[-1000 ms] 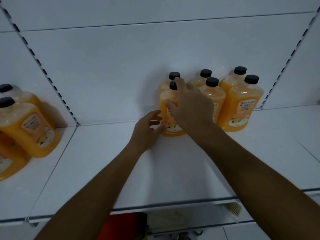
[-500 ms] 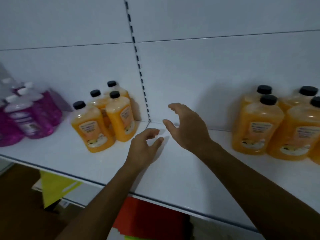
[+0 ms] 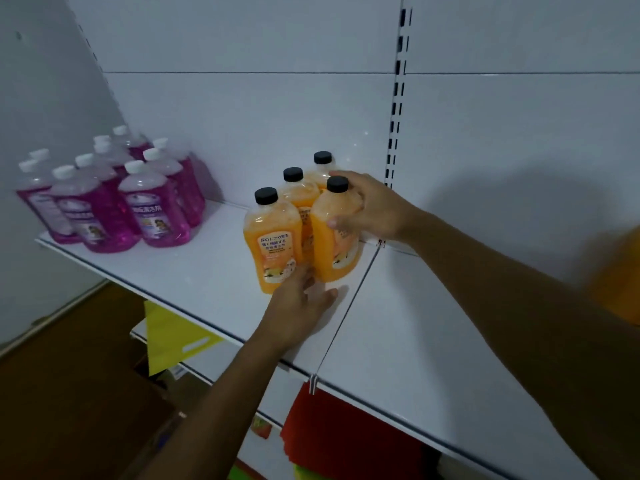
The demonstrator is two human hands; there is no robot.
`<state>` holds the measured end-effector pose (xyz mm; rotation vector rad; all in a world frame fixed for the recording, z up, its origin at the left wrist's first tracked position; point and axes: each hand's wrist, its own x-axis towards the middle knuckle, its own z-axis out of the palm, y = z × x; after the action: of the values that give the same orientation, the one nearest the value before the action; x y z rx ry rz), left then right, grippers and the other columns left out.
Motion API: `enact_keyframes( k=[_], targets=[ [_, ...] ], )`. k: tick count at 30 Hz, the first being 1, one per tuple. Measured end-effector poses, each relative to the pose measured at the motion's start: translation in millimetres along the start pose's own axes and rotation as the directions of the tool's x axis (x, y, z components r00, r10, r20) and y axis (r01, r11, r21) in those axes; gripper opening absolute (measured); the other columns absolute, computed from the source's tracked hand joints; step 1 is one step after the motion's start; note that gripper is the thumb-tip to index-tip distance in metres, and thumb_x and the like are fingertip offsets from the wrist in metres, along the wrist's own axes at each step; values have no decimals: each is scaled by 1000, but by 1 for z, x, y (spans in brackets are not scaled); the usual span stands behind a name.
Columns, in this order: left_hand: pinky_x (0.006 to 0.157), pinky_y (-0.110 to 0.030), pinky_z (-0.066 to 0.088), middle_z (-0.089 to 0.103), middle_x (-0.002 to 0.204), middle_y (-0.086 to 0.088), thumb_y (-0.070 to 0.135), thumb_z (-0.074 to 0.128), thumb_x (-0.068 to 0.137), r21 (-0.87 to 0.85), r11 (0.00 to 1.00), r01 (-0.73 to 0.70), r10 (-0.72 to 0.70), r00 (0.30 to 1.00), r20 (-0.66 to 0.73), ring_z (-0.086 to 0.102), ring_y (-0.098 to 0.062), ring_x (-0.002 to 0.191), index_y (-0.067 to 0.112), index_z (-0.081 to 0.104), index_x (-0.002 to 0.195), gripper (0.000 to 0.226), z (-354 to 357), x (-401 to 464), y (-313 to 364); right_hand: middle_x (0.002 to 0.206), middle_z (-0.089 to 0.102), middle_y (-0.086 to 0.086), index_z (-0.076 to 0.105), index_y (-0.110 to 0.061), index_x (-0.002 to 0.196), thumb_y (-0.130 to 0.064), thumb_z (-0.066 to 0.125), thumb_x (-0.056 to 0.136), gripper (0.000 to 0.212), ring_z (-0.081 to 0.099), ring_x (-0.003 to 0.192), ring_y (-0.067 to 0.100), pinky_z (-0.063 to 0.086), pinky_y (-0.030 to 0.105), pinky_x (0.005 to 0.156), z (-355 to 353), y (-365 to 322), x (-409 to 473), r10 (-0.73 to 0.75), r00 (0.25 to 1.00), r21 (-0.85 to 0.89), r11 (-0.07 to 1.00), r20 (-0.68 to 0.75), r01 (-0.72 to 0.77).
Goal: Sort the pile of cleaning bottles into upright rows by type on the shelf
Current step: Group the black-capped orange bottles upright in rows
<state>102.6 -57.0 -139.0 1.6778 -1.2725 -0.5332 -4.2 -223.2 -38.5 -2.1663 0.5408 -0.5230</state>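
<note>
Two hands: both at the orange cluster.
Right hand (image 3: 372, 209): wrapped round the upright orange bottle (image 3: 334, 237), nearest it.
Left hand (image 3: 299, 306): fingers straight, touching the front bottle (image 3: 273, 244).
Shelf (image 3: 194, 282): pink bottles (image 3: 152, 209) stand apart, leftward.

The front-left orange bottle (image 3: 273, 239) carries the clearest print: a white label (image 3: 275, 245) with dark Japanese lines, the top one reading roughly "床のトイレや窓を", the next roughly "強く掃除する"; the smaller lines under them are too fine to read. Well to the left of that bottle, the nearest pink bottle (image 3: 154, 211) has a white label with a blue band (image 3: 148, 209) of characters that look like "除菌清潔剤", though blurred. Labels on the other bottles cannot be read.
</note>
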Motion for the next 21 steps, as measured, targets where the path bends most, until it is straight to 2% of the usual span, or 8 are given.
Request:
enact_keyframes(
  k=[1, 3, 6, 9, 12, 14, 17, 21],
  targets=[
    [101, -29, 45, 55, 134, 10, 32, 63, 91, 1, 1000, -25, 25, 1000, 8, 52, -10, 122, 31, 44, 134, 47, 4, 3, 1, 120, 64, 1, 53, -21, 131, -40, 84, 70, 72, 65, 105, 18, 56, 46, 88, -1, 2, 0, -8, 1000, -46, 999, -23, 7],
    [90, -17, 49, 56, 125, 14, 25, 66, 90, -1, 997, -76, 76, 997, -20, 57, -5, 111, 41, 37, 132, 53, 15, 11, 4, 106, 66, 5, 60, -22, 113, -49, 83, 63, 61, 67, 94, 22, 56, 50, 81, -4, 6, -6, -11, 996, -104, 995, -90, 1],
    [86, -20, 51, 57, 117, 13, 22, 70, 86, 29, 995, -100, 102, 986, -133, 59, -7, 108, 27, 43, 135, 56, 29, 27, 7, 106, 61, 6, 59, -26, 106, -64, 77, 56, 65, 62, 95, 22, 55, 47, 83, -13, 10, -19, -6, 982, -161, 987, -191, -25],
    [86, -22, 52, 62, 121, 13, 33, 69, 87, 74, 988, -134, 139, 988, -66, 59, -3, 106, 26, 51, 133, 51, 42, 45, 12, 103, 63, 4, 57, -23, 102, -50, 81, 65, 52, 63, 93, 22, 55, 44, 84, -34, 10, -37, 55, 970, -133, 987, -236, -88],
    [90, -36, 54, 65, 122, 7, 43, 66, 86, 38, 998, -41, 40, 999, 37, 63, -15, 106, 24, 55, 131, 51, 67, 57, 26, 109, 60, 1, 56, -22, 115, -41, 82, 70, 56, 61, 97, 20, 54, 38, 84, -60, 12, -59, 104, 952, -138, 979, -288, -149],
    [86, -31, 54, 66, 117, 7, 41, 67, 86, 18, 998, -62, 60, 995, 83, 64, -15, 100, 22, 58, 128, 47, 89, 62, 39, 110, 53, -2, 52, -20, 126, -38, 79, 76, 60, 55, 98, 16, 48, 29, 80, -79, 15, -77, 114, 940, -200, 962, -322, -186],
    [76, -21, 53, 67, 110, 9, 35, 70, 86, -91, 991, -102, 113, 985, 127, 66, -12, 93, 21, 61, 120, 38, 123, 64, 64, 111, 52, 0, 49, -21, 128, -38, 75, 81, 56, 53, 97, 16, 46, 25, 76, -110, 15, -110, 135, 927, -269, 933, -351, -238],
    [78, -27, 55, 65, 114, 4, 29, 72, 85, -159, 985, -69, 100, 975, 198, 67, -17, 93, 16, 56, 123, 43, 168, 68, 89, 108, 54, 2, 47, -21, 129, -37, 75, 82, 57, 54, 91, 18, 41, 22, 67, -144, 13, -145, 137, 914, -410, 861, -383, -301]
  ],
)
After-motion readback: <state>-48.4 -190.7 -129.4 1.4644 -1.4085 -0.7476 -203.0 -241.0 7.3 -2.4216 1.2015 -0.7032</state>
